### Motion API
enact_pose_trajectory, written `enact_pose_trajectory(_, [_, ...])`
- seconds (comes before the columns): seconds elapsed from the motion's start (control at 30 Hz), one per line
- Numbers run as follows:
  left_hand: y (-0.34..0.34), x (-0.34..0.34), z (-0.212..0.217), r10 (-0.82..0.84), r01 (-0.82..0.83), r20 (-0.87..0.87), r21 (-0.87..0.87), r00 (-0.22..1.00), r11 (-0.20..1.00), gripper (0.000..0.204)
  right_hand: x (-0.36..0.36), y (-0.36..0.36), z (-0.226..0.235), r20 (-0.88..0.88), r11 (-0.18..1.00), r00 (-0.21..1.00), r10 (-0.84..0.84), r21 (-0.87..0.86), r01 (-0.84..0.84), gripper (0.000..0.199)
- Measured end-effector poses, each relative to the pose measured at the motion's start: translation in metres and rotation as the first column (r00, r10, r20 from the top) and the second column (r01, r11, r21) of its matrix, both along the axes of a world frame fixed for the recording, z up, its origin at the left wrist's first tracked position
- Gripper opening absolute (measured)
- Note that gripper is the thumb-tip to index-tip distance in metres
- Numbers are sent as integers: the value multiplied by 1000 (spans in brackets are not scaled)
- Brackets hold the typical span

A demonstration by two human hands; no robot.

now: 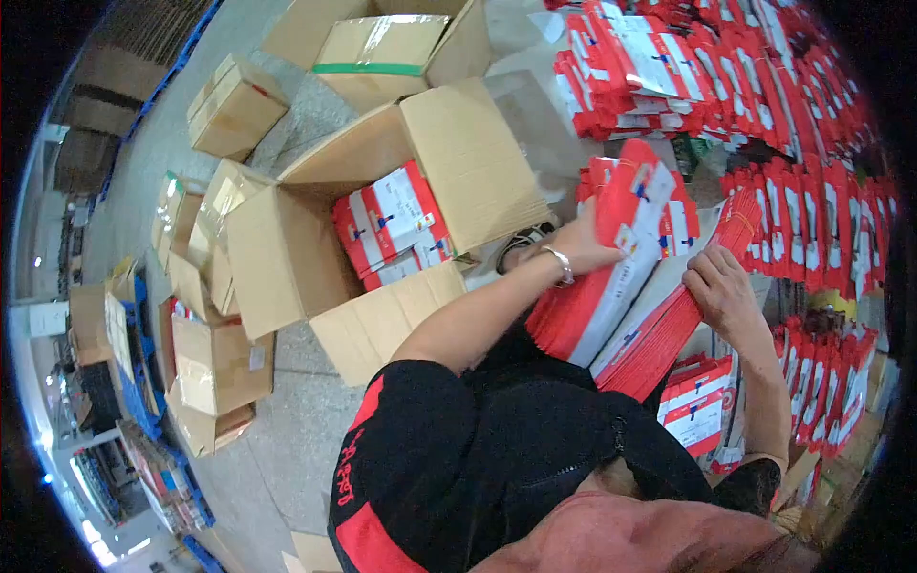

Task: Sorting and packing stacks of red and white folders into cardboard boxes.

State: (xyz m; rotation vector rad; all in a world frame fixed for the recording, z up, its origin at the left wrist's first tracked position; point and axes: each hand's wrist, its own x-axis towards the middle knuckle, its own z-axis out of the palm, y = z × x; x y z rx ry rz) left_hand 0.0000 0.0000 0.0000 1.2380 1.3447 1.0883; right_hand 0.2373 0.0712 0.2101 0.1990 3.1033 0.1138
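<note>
**Both hands on red packet stacks at bench**

The left hand (594, 244) gripped the upper edge of a red-and-white packet stack (602, 277). The right hand (721, 291) lay clasped on the adjoining red stack (669, 329). Both stacks ran diagonally, lower left to upper right, directly ahead. An open carton (287, 248) stood left, well apart.

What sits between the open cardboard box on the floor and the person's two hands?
In the head view, only a bent-out box flap separates the open box from the left hand; the right hand lies beyond.
</note>
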Motion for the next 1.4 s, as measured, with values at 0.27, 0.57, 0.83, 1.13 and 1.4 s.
enact_pose_trajectory(0.27, [-59, -59, 64, 234, -227, 256, -56, 938, 972, 53, 30, 10, 104, -305, 805, 751, -586, -326, 495, 38])
enact_pose_trajectory(0.57, [-68, -56, 151, 254, -274, 571, -54, 780, 960, 42, 104, 32, -46, 389, -373, 152, -908, -919, 127, 64])
enact_pose_trajectory(0.83, [-103, -80, 95, 401, -277, 543, -299, 738, 913, 43, 4, -39, -81, 546, -602, 330, -770, -794, -89, 56])
enact_pose_trajectory(1.13, [-113, -106, 120, 304, -212, 542, -227, 783, 951, 64, -8, -36, -76, 234, -211, 317, -919, -972, 108, 76])
enact_pose_trajectory(1.4, [-97, -125, 197, 210, -157, -156, 294, 965, 943, 57, 6, -30, 20, -644, 619, 267, -717, -764, -181, 94])
